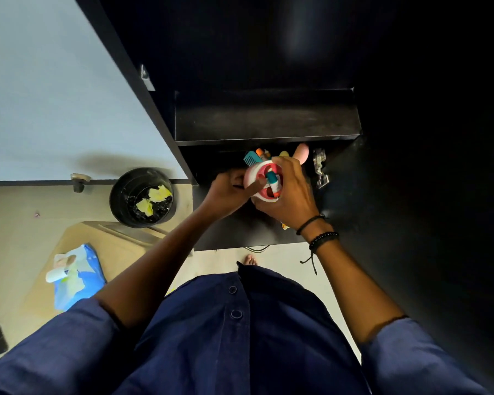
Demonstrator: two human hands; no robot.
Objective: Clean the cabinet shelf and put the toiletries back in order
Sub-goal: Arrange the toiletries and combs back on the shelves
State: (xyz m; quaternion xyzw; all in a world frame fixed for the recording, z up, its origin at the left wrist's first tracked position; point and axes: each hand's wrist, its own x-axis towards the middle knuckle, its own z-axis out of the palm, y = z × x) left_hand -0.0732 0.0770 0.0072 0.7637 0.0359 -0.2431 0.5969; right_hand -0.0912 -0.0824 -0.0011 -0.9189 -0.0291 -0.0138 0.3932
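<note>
A round pink and white holder (253, 173) with a red inside sits over the lower black cabinet shelf (240, 226). A small tube (273, 181) with a teal cap stands in it. My left hand (231, 190) grips the holder's left side, thumb on its rim. My right hand (290, 192) wraps the holder from the right and front. Behind it, at the back of the shelf, are a teal comb (251, 158), an orange-tipped item (259, 152) and a pink rounded item (302, 152). The upper shelf (265, 121) is bare and dark.
A black bin (142, 197) with crumpled yellow wipes stands on the floor to the left. A blue wipe pack (77, 276) lies on a beige stool at lower left. The open cabinet door (411, 195) is at the right, with a metal hinge (320, 168). My bare foot (250, 260) is below the shelf.
</note>
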